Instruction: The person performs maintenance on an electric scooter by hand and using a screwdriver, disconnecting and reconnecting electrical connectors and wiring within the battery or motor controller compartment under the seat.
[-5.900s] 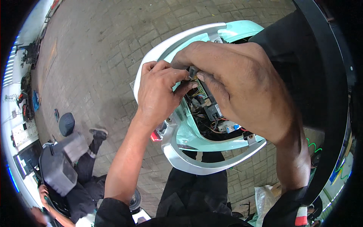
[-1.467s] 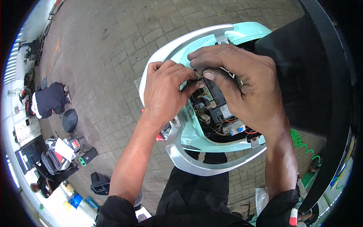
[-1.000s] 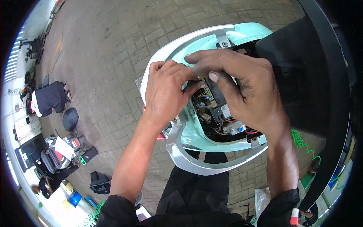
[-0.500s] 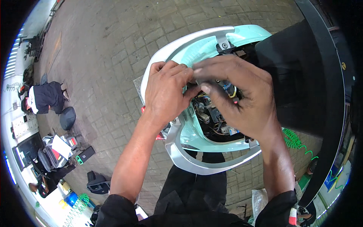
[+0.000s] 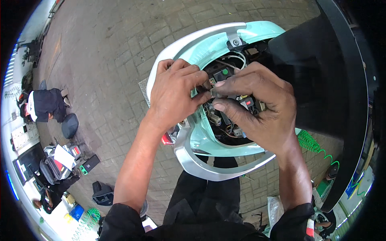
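In the head view, my left hand point(image 5: 173, 96) is closed at the upper left of an open compartment, thumb and fingertips pinched on a small part point(image 5: 213, 92) too hidden to identify. My right hand point(image 5: 263, 112) curls in from the right, index finger and thumb around that same part. Beneath them lie wiring, a black module and connectors point(image 5: 225, 129); a white tube point(image 5: 241, 56) loops above. The compartment sits in a mint scooter body point(image 5: 205, 146) with a silver grab rail point(image 5: 207, 173).
A raised black seat point(image 5: 313, 92) rises at right, a green coiled hose point(image 5: 309, 140) below it. At left, one person point(image 5: 48, 105) bends beside a dark cushion point(image 5: 69, 125); another point(image 5: 46, 201) is near equipment point(image 5: 60, 164) and a black bag point(image 5: 101, 193) on the paved floor.
My right hand has moved down, uncovering the white tube and the compartment's upper part. My left hand has shifted slightly up and left with the whole view, its pinch much the same.
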A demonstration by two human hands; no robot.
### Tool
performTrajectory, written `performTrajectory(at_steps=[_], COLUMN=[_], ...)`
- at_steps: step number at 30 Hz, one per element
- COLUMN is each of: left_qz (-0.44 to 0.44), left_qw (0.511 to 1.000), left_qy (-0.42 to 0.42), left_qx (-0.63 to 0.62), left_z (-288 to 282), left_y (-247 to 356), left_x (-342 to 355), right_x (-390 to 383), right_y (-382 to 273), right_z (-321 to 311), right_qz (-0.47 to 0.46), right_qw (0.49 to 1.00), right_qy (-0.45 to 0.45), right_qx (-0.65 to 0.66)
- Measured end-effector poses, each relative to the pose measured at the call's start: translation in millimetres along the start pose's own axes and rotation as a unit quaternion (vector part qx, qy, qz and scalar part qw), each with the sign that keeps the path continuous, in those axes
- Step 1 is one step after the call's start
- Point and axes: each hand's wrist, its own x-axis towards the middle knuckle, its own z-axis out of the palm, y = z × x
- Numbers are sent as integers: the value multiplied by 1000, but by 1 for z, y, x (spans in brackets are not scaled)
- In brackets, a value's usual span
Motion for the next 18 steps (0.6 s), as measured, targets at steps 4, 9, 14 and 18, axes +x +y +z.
performTrajectory(at_steps=[4, 9, 14, 18], left_qz=[28, 57, 43, 38], left_qw=[999, 997, 996, 996], left_qy=[7, -16, -14, -9], left_qx=[-39, -57, -71, -75], left_z=[-3, -8, -11, -12], left_y=[-6, -13, -12, -10], left_x=[-1, -1, -4, -4], right_x=[5, 20, 26, 28], right_y=[3, 0, 0, -6], right_z=[-4, -12, -4, -2], right_qz=[-4, -25, -55, -59], right_qw=[1000, 996, 995, 994], right_qy=[-20, -83, -80, -87], right_qx=[11, -14, -4, -20])
